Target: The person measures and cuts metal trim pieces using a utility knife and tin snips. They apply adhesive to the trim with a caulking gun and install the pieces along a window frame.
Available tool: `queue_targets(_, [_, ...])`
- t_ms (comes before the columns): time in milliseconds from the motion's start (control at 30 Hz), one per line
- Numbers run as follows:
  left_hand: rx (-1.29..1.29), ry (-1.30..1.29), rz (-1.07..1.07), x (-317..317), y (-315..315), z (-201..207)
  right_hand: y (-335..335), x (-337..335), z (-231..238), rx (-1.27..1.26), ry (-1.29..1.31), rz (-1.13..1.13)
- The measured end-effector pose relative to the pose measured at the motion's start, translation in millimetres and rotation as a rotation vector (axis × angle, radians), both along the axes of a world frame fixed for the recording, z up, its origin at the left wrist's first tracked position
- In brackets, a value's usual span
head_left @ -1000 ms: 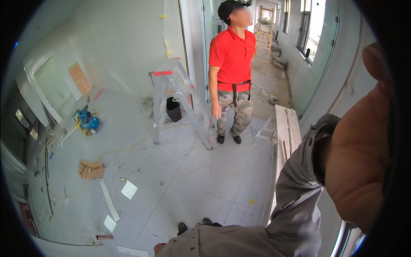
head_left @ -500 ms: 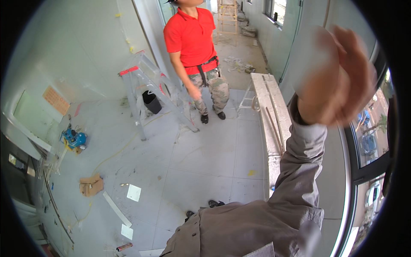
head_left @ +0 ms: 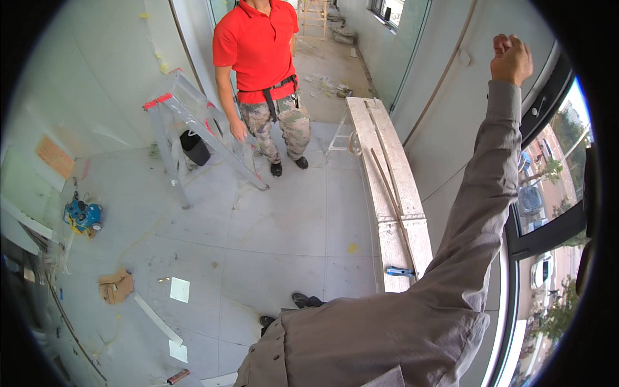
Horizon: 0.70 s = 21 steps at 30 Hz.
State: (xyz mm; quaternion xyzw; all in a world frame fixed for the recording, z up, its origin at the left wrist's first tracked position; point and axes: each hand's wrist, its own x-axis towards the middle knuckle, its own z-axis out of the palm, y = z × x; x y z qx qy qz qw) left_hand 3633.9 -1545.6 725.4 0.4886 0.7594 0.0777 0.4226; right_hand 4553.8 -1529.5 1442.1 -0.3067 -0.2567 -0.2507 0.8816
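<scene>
- Since the earlier frame, the right hand [head_left: 512, 61] has gone farther from the camera, up and toward the far right, and the sleeve [head_left: 477, 174] now runs nearly straight; the view has shifted too, bringing more of the bench [head_left: 387, 235] into sight.
- The right hand's fingers are curled in; nothing shows in it, though I cannot tell whether it hides something small.
- The left hand is out of sight, so I cannot tell its state.
- Nearest the right hand are the wall [head_left: 451, 129] and the window [head_left: 548, 244], whose dark frame lies just right of the hand and wrist; I cannot tell whether they touch.
- The window's long side runs near to far down the right of the scene, with a handle [head_left: 534, 111] nearer than the hand. Of the two arms, only the right is seen beside it.
- Left of the sleeve, the bench stretches near to far, a rod [head_left: 389, 193] lying lengthwise on it and a blue knife [head_left: 400, 271] crosswise near its near end.
- The bench's left edge borders the floor [head_left: 277, 258], which spreads left toward the ladder [head_left: 213, 140] and a co-worker [head_left: 261, 55] standing at the far side.
</scene>
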Motion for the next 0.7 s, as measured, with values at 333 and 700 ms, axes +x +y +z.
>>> queue_targets(333, [0.029,-0.016,0.074,-44.7,-16.3,-30.6,7.2,-281.8,-181.4,-1.65,-1.062,0.437])
queue_targets(700, [0.549,0.243,-0.27,-135.3,-135.4,-80.5,21.7,-528.8,-488.0,-1.965,-0.881,1.693])
